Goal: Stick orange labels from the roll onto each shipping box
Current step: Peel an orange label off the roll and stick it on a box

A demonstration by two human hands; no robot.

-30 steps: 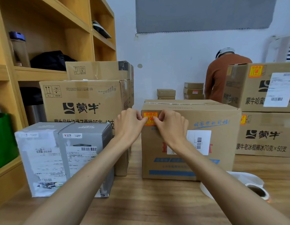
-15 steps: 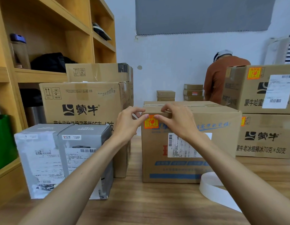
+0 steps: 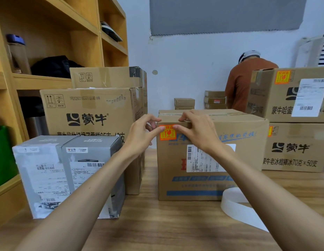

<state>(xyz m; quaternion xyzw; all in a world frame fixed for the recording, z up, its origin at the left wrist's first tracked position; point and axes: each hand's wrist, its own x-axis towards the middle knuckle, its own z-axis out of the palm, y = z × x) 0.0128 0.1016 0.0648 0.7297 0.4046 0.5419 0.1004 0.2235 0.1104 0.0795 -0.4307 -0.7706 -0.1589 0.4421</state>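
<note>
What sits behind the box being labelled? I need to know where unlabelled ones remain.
Behind the centre box, small flat boxes are stacked by the wall. Their lower parts are hidden by its top edge.

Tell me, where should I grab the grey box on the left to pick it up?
Probably grip the grey box by its two side walls, coming from the front with both hands. It stands upright and tall, its near sides are free, while cardboard boxes crowd in behind it.

matt brown cardboard box [image 3: 239, 156], glossy orange label [image 3: 167, 134], wood-grain table [image 3: 166, 223]
</note>
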